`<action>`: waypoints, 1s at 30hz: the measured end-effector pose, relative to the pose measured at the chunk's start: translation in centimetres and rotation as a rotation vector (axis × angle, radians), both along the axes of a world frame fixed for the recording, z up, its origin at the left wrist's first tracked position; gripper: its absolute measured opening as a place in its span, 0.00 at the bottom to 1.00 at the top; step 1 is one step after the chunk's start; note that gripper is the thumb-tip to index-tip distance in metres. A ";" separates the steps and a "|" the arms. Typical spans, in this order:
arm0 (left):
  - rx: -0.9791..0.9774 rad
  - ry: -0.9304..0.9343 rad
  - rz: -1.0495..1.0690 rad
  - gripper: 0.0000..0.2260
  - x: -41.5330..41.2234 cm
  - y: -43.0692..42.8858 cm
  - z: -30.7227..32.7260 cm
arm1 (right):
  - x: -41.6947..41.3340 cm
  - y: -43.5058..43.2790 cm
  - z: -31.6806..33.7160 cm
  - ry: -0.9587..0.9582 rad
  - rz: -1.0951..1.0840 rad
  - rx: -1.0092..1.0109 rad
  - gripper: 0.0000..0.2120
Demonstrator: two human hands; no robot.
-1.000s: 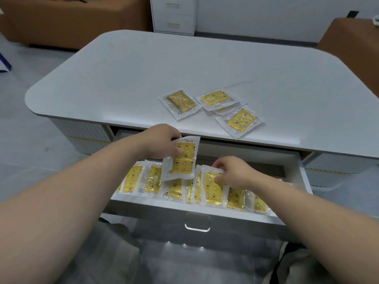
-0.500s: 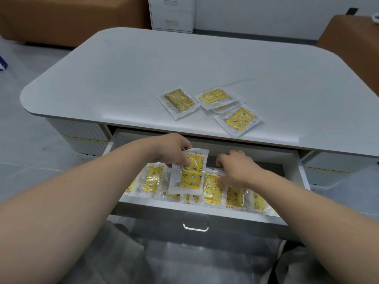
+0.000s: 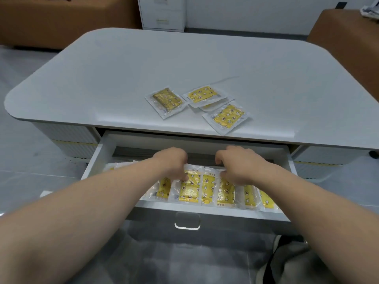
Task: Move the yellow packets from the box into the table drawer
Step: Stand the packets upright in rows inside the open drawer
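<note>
In the drawer (image 3: 98, 158), yellow packet (image 3: 189, 190) at fingertips of left hand (image 3: 171, 163).

Soft even light, bowed wide-angle edges

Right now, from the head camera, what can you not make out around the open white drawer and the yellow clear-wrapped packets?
Head view:
- Left end of the yellow packet row in the white drawer: hidden by the left forearm.
- Fingertips of the right hand: curled under, grip unclear.
- Lower tabletop packet: mostly covered by the upper packet.
- Packet print: too small, blurred.
</note>
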State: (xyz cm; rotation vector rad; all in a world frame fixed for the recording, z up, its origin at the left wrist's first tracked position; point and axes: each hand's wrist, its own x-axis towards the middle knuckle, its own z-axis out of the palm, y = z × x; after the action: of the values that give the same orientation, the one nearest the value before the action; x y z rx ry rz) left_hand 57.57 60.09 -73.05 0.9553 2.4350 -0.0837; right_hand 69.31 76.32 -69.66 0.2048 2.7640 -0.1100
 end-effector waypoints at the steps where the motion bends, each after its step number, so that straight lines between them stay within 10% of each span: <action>1: -0.015 0.067 -0.015 0.22 0.0 0.1 0.0 | -0.1 0.1 0.1 -0.001 0.001 0.005 0.15; 6: -0.044 0.227 -0.050 0.32 0.5 0.4 -0.2 | -0.7 0.0 1.3 0.023 -0.009 -0.013 0.09; 15: 0.271 0.124 0.087 0.12 0.1 2.0 6.9 | -2.7 0.7 4.8 0.271 -0.251 -0.092 0.13; 20: 0.428 0.394 0.208 0.07 -2.2 2.1 8.0 | -3.4 2.0 4.0 0.514 -0.416 -0.095 0.06; 30: 0.481 0.449 0.114 0.20 -3.4 3.3 5.7 | -4.6 4.2 2.0 0.550 -0.585 -0.061 0.32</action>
State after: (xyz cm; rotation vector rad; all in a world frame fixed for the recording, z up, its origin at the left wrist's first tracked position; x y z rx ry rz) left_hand 54.16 63.35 -67.40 1.0826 2.9984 0.3844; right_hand 64.73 80.56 -67.62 1.1099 3.1246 -0.4584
